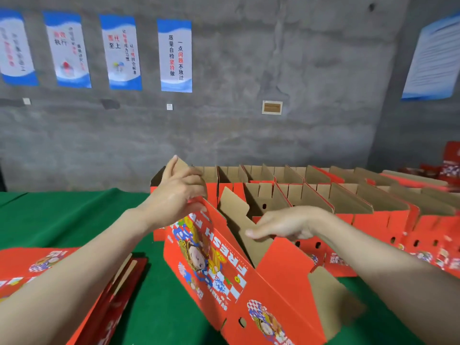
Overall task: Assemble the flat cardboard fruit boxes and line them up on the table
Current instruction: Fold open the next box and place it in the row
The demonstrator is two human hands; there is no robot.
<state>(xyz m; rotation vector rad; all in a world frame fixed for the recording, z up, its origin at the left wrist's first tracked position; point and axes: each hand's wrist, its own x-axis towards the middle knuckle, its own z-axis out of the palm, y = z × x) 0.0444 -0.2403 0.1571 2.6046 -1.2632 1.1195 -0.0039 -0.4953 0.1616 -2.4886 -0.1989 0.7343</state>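
View: head
Fruit box (225, 266): half-erected and tilted, at the near edge of the green table (74, 215).
Left hand (178, 194): grips the top corner of the printed side panel.
Right hand (281, 226): flat, fingers straight, over the brown inner flap; contact unclear.
Handling: likely light, with stiff panels and floppy creases; hold by the panel edges.
Assembled boxes (348, 202): in rows along the far edge.

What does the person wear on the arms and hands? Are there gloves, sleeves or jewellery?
Nothing worn shows. The left hand and right hand have no gloves or rings. The left forearm and right forearm are bare to the frame edge: no sleeve, watch or bracelet.
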